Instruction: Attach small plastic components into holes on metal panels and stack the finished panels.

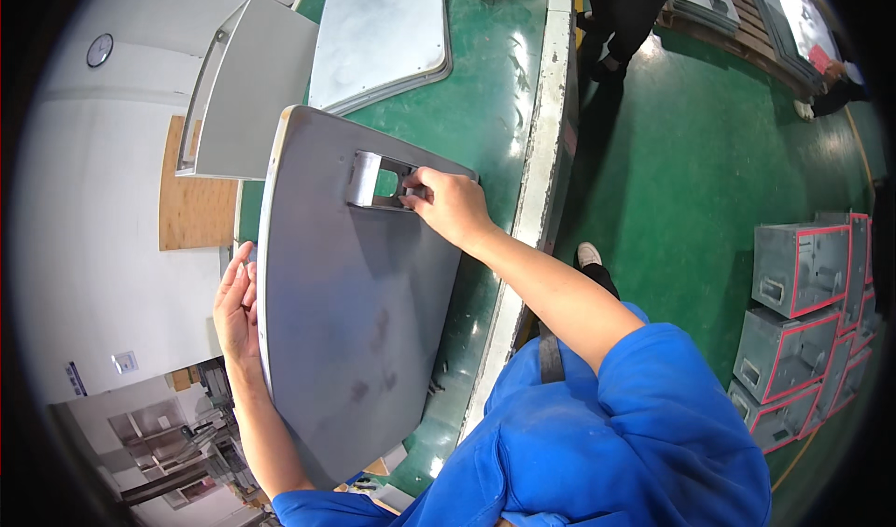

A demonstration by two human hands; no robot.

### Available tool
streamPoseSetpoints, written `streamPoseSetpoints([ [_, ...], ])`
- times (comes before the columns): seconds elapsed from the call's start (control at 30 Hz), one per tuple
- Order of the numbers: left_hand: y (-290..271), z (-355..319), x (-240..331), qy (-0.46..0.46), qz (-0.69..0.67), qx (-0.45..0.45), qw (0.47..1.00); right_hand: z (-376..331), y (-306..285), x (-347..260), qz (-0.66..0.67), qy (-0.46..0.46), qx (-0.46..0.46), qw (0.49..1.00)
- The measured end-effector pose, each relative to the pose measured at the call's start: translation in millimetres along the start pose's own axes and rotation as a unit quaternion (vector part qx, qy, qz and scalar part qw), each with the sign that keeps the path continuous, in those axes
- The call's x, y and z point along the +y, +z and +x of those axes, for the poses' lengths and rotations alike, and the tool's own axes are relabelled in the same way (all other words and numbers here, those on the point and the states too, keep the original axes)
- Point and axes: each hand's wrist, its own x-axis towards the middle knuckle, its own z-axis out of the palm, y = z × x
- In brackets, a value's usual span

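A large grey metal panel (345, 322) with rounded corners is held tilted above the green workbench (485, 107). Near its upper end is a rectangular handle cut-out (381, 183). My right hand (450, 205) grips the panel at that cut-out, fingers hooked into the opening. My left hand (237, 305) is pressed flat against the panel's left edge, fingers together and pointing up. Both forearms are bare, coming out of blue sleeves at the bottom.
Two more grey panels (252, 98) (383, 32) lie further along the bench. The bench's pale metal edge (546, 144) runs down its right side. Grey boxes with red trim (803, 322) are stacked on the green floor at right. Another person's legs (616, 14) stand beyond.
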Motion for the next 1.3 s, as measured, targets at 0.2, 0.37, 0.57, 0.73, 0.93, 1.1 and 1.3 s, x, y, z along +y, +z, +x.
streamPoseSetpoints([
  [0.2, 16, -4, 6, 0.033, 0.011, 0.001, 0.999, 1, 2, 1, -0.059, -0.044, 0.030, 0.997],
  [0.37, 11, -7, 9, 0.065, 0.012, -0.005, 0.998, 1, 0, -11, -0.110, -0.053, 0.009, 0.993],
  [0.57, 26, -17, 7, 0.160, 0.045, -0.048, 0.985, 7, -14, -127, 0.132, -0.295, 0.084, 0.943],
  [0.73, 27, -27, 11, 0.217, 0.105, -0.033, 0.970, 6, 37, -182, 0.117, -0.267, -0.132, 0.947],
  [0.93, 39, -18, 6, 0.226, 0.083, -0.019, 0.970, 3, 41, -178, 0.291, -0.251, -0.038, 0.922],
  [1.1, 25, -16, 3, 0.216, 0.111, -0.004, 0.970, -9, -6, -105, 0.356, -0.098, 0.041, 0.929],
  [1.3, 27, -12, 8, 0.193, 0.098, -0.018, 0.976, 3, -14, -11, 0.138, -0.067, 0.111, 0.982],
])
